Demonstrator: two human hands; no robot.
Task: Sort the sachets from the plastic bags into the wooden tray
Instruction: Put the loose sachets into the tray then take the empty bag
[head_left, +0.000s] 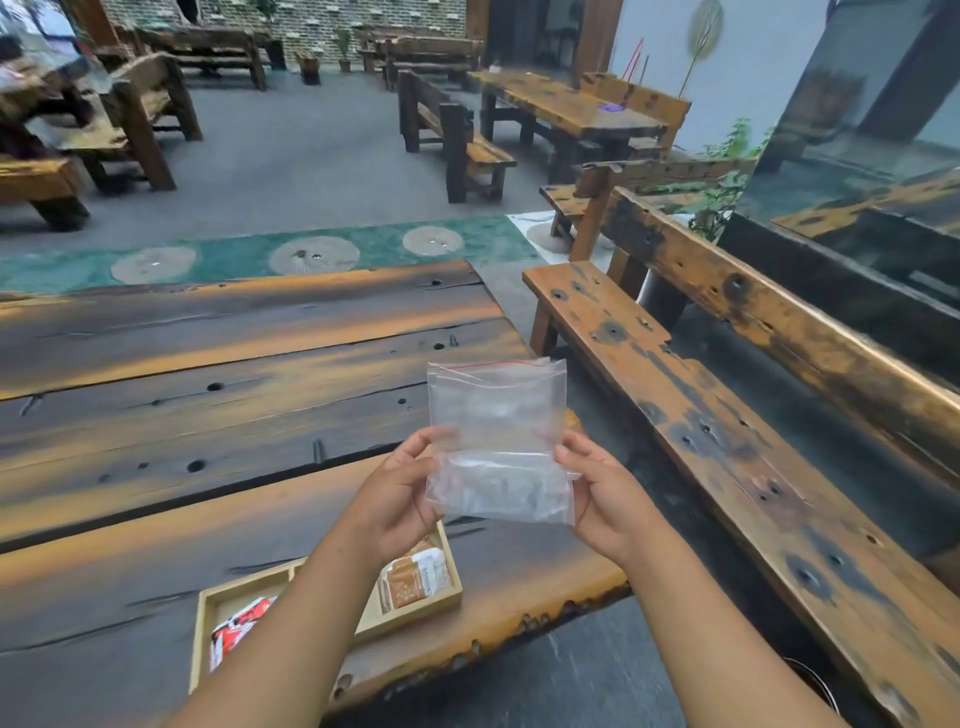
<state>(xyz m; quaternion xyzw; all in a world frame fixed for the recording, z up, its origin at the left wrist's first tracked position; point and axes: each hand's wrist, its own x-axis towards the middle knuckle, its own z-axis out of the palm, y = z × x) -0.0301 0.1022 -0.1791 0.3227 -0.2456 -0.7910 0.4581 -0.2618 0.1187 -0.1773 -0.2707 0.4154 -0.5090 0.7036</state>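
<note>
Clear plastic zip bags (496, 436) with a red seal line are held up above the table's right edge; I see no sachets inside. My left hand (400, 493) pinches their left side and my right hand (602, 493) pinches their right side. Below my left forearm lies the wooden tray (452, 595) with compartments. Its right compartment holds orange-brown sachets (415, 577). Its left compartment holds red-and-white sachets (234, 631). My left arm hides the tray's middle.
The tray rests on a dark, orange-streaked plank table (208, 415). A long wooden bench (727, 441) runs along the right. More benches and tables stand on the grey floor beyond, past a green mat.
</note>
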